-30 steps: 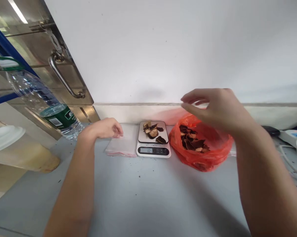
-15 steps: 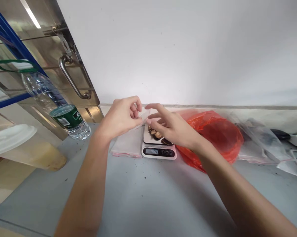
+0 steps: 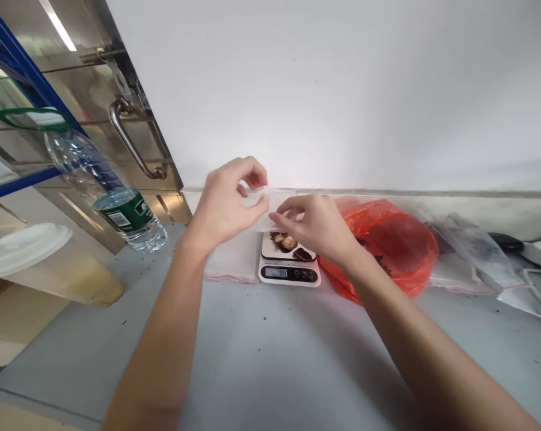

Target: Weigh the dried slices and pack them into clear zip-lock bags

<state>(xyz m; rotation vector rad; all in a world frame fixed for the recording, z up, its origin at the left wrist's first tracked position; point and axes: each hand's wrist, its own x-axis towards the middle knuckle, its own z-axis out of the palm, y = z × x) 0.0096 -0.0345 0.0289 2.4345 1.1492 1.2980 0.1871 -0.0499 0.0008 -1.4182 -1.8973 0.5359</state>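
Observation:
My left hand (image 3: 227,203) and my right hand (image 3: 315,224) are raised together above the table, both pinching one small clear zip bag (image 3: 265,211) between their fingertips. Just below them sits a small white kitchen scale (image 3: 289,274) with brown dried pieces (image 3: 289,242) on its plate and a lit display. A stack of flat clear zip bags (image 3: 232,263) lies left of the scale. An open orange plastic bag (image 3: 391,245) holding more dried pieces sits right of it, partly hidden by my right wrist.
A water bottle (image 3: 112,191) leans at the left by a steel door with a handle (image 3: 133,143). A white lidded container (image 3: 50,263) sits at the far left. More clear bags (image 3: 472,257) and a white power strip (image 3: 540,254) lie at the right. The grey table (image 3: 270,359) bears dark crumbs.
My left hand lifted one clear bag off the stack. My right hand came over from above the orange bag and took hold of the same bag. Both now hold it above the scale.

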